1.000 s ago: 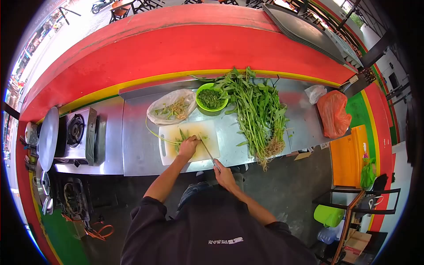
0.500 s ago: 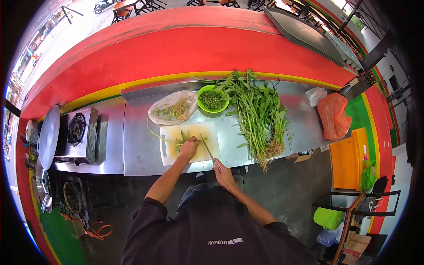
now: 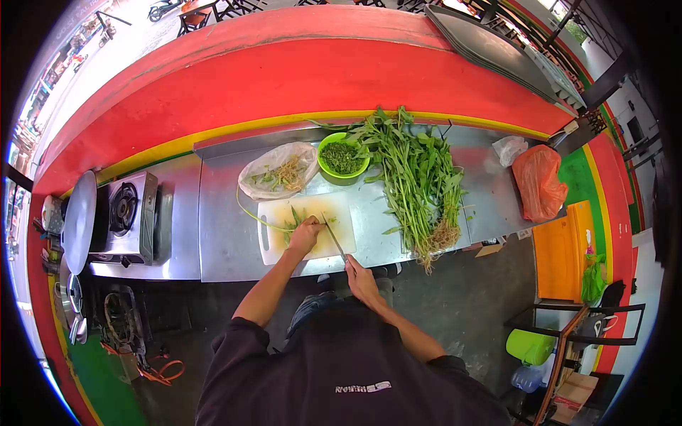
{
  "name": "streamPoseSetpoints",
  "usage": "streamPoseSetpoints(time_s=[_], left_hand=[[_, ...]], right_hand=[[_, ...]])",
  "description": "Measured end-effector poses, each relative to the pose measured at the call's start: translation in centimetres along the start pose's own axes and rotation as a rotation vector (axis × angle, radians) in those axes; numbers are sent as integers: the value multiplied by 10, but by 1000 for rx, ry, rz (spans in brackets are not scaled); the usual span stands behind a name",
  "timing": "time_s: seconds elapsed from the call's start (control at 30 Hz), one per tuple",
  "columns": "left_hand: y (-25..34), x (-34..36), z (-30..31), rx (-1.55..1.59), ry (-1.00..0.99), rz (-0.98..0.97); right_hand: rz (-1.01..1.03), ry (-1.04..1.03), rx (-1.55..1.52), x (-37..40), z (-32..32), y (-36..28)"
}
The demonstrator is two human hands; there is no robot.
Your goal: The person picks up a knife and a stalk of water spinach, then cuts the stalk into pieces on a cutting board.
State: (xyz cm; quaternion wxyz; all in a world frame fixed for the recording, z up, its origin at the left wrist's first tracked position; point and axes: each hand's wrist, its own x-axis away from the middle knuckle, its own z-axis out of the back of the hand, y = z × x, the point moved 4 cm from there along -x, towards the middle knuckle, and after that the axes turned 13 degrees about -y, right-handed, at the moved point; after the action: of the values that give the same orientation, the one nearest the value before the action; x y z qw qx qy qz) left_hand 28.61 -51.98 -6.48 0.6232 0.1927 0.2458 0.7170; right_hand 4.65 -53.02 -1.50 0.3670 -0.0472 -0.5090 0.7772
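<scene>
My right hand [image 3: 362,279] grips a long knife [image 3: 334,236] by its handle, the blade slanting up and left over the white cutting board [image 3: 337,214]. On the board, my left hand [image 3: 305,235] is closed round green leafy stems [image 3: 293,219], right beside the blade. One pale stem runs from there off the board's left side. Behind the board stands a green bowl [image 3: 326,171] of chopped greens [image 3: 342,158]. To its left, an open plastic bag [image 3: 253,172] holds roots and stem trimmings. A large bunch of leafy greens with roots [image 3: 412,177] lies to the right.
A gas stove [image 3: 142,216] stands on the left of the steel counter [image 3: 227,245]. An orange-red plastic bag [image 3: 538,183] and a small clear bag [image 3: 509,150] sit at the right end. The red wall [image 3: 298,78] rises behind, with trays [image 3: 490,53] on top.
The view has shifted very slightly. Both hands and the knife stay in nearly the same place over the board.
</scene>
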Motion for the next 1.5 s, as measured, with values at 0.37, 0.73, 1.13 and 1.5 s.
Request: streamPoseSetpoints(time_s=[0.37,0.73,1.13,1.5], left_hand=[[2,0,3,51,14,-19],[7,3,10,132,-34,95],[-4,-4,-3,114,5,22],[2,-1,4,105,-37,30]], right_hand=[[-87,-18,156,-3,0,-8],[6,39,-25,-11,2,-6],[-22,1,106,-6,0,-5],[7,26,-3,-22,6,-6]])
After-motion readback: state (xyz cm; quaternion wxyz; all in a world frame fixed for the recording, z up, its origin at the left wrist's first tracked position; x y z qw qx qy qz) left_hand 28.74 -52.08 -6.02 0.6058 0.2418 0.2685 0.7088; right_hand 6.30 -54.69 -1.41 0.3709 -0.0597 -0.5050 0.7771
